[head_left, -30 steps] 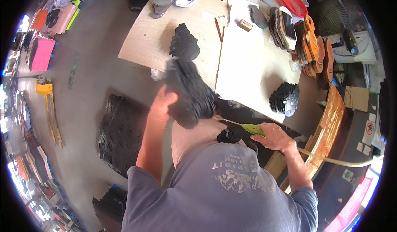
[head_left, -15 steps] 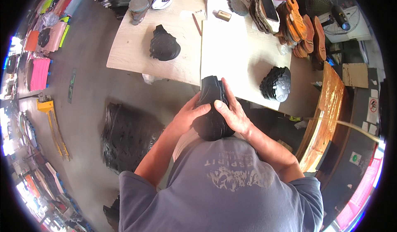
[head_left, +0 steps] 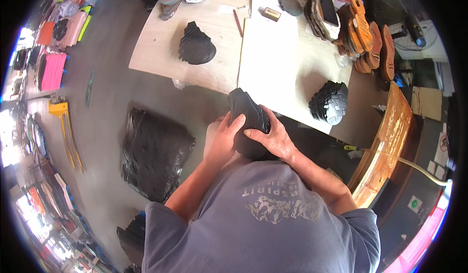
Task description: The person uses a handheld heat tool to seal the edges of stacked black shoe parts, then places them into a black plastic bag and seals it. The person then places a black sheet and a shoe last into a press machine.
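A stack of black rubber shoe soles [head_left: 248,114] sits between both my hands, just below the near edge of the worktable [head_left: 214,71]. My left hand [head_left: 225,137] cups its left side, fingers over the top. From the right, my right hand [head_left: 272,135] presses on the stack. On the table lie a fanned pile of black soles [head_left: 196,44] at the left and another treaded black pile [head_left: 330,102] at the right, either side of a white sheet [head_left: 270,58].
A large heap of black soles [head_left: 153,151] lies on the floor to my left. Brown and tan soles [head_left: 363,37] stand stacked at the table's far right. A wooden bench edge [head_left: 385,146] and a hose [head_left: 414,166] are at my right. Coloured sheets [head_left: 51,68] line the far left floor.
One second ago my left hand held a sole bundle up while my right hand held a green-handled tool. Now both hands clasp the stack low at the table edge, and the tool is out of sight.
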Action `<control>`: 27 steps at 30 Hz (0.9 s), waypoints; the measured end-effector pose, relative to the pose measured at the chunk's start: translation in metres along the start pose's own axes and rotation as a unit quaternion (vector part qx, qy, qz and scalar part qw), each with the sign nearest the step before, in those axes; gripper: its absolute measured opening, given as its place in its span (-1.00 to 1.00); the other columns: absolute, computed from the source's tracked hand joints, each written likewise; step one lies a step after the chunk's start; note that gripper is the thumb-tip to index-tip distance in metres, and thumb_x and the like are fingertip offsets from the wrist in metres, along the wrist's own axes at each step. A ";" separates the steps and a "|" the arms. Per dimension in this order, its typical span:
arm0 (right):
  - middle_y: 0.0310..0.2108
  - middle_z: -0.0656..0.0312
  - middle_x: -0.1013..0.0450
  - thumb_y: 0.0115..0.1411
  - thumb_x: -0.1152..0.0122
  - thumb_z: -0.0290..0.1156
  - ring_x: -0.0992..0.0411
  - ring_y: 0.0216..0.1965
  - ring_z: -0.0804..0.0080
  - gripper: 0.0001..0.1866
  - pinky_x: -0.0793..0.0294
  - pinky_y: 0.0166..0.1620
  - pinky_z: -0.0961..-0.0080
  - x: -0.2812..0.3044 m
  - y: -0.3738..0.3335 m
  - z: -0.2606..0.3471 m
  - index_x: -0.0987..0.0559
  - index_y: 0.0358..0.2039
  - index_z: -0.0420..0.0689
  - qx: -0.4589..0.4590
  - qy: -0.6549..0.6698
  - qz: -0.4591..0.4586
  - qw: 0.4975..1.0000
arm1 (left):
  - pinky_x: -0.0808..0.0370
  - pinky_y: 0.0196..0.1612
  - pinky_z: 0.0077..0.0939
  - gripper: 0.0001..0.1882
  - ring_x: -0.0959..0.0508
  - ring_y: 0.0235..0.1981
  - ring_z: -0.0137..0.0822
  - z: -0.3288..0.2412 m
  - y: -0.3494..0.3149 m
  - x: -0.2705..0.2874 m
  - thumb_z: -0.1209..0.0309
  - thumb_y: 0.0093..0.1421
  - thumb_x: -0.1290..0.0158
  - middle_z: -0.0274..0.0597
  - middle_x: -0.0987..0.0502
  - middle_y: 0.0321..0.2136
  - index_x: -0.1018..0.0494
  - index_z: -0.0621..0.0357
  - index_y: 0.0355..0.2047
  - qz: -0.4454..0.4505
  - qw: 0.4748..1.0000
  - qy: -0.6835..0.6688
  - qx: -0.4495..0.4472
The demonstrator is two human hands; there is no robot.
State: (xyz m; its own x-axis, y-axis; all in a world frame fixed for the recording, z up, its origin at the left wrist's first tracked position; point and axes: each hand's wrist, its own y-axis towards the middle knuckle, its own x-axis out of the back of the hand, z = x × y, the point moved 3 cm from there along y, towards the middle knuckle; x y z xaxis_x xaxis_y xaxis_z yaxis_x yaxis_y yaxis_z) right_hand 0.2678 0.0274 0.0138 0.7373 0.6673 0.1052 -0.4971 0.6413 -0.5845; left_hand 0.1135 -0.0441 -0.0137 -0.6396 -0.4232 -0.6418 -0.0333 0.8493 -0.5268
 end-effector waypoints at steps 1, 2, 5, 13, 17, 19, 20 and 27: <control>0.28 -0.19 -0.38 0.07 -0.53 0.04 -0.38 0.32 0.08 0.17 -0.35 0.36 0.30 0.002 0.006 0.002 -0.12 0.46 -0.38 0.000 -0.011 0.015 1.000 | -0.51 0.13 -0.45 -0.46 -0.52 0.11 -0.36 0.004 -0.001 0.001 0.23 0.46 -0.07 -0.12 -0.52 0.12 -0.30 0.19 0.34 -0.019 1.000 -0.023 0.002; 0.28 -0.18 -0.39 0.06 -0.53 0.03 -0.39 0.30 0.08 0.14 -0.37 0.34 0.29 0.005 0.013 0.005 -0.16 0.44 -0.37 0.013 -0.016 0.021 1.000 | -0.50 0.15 -0.43 -0.45 -0.51 0.13 -0.35 0.006 -0.001 0.002 0.22 0.46 -0.06 -0.11 -0.51 0.14 -0.29 0.20 0.35 -0.032 0.999 -0.030 0.001; 0.19 -0.14 -0.47 0.03 -0.54 -0.01 -0.45 0.23 0.08 0.07 -0.42 0.29 0.30 0.014 0.034 0.019 -0.26 0.40 -0.35 0.000 -0.021 0.080 0.997 | -0.44 0.22 -0.37 -0.38 -0.48 0.19 -0.29 0.001 0.005 0.015 0.20 0.46 -0.06 -0.06 -0.46 0.21 -0.22 0.23 0.40 -0.032 0.998 0.046 -0.024; 0.09 -0.01 -0.56 -0.05 -0.56 -0.19 -0.51 0.13 0.20 -0.07 -0.45 0.24 0.34 0.003 0.103 0.100 -0.40 0.32 -0.28 0.031 -0.193 0.241 0.951 | -0.07 0.49 -0.06 0.04 -0.19 0.48 -0.12 -0.162 0.040 0.076 0.17 0.21 -0.33 0.00 -0.24 0.44 0.01 0.26 0.52 0.073 0.874 0.450 -0.170; 0.04 -0.06 -0.58 -0.11 -0.50 -0.12 -0.55 0.08 0.09 -0.10 -0.50 0.17 0.33 -0.050 0.158 0.152 -0.47 0.25 -0.25 0.080 -0.282 0.371 0.881 | -0.24 0.42 -0.16 0.17 -0.34 0.40 -0.13 -0.205 0.071 0.075 0.23 -0.01 -0.47 -0.10 -0.34 0.40 -0.04 0.11 0.53 0.271 0.771 0.576 -0.015; -0.01 0.04 -0.62 -0.10 -0.46 -0.18 -0.58 0.02 0.10 -0.19 -0.53 0.11 0.31 -0.072 0.183 0.174 -0.52 0.22 -0.17 0.072 -0.306 0.435 0.844 | -0.30 0.37 -0.22 0.29 -0.45 0.29 -0.10 -0.216 0.087 0.087 0.30 -0.06 -0.50 0.03 -0.45 0.27 0.09 -0.02 0.57 0.250 0.786 0.563 0.045; -0.05 0.00 -0.62 -0.12 -0.48 -0.16 -0.60 -0.01 0.10 -0.18 -0.55 0.07 0.33 -0.078 0.194 0.182 -0.52 0.18 -0.24 0.065 -0.307 0.425 0.849 | -0.30 0.37 -0.22 0.32 -0.46 0.26 -0.11 -0.221 0.093 0.093 0.33 -0.07 -0.50 0.05 -0.47 0.22 0.13 -0.04 0.58 0.255 0.817 0.517 0.039; -0.07 -0.17 -0.60 -0.19 -0.50 0.07 -0.60 -0.03 0.01 0.02 -0.58 0.05 0.28 -0.137 0.272 0.231 -0.39 0.20 -0.33 0.099 -0.415 0.399 0.812 | -0.39 0.22 -0.34 0.39 -0.54 0.03 -0.26 -0.268 0.102 0.173 0.50 -0.12 -0.45 -0.04 -0.57 -0.02 0.23 -0.06 0.60 0.115 0.915 0.387 0.023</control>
State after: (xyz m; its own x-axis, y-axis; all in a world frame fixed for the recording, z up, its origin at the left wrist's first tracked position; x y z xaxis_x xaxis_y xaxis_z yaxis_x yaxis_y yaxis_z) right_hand -0.0744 0.1981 0.0261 -0.3775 0.8724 0.3104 -0.7886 -0.1271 -0.6017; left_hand -0.2061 0.0538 -0.0293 -0.9782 0.1298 -0.1621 0.1915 0.8658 -0.4623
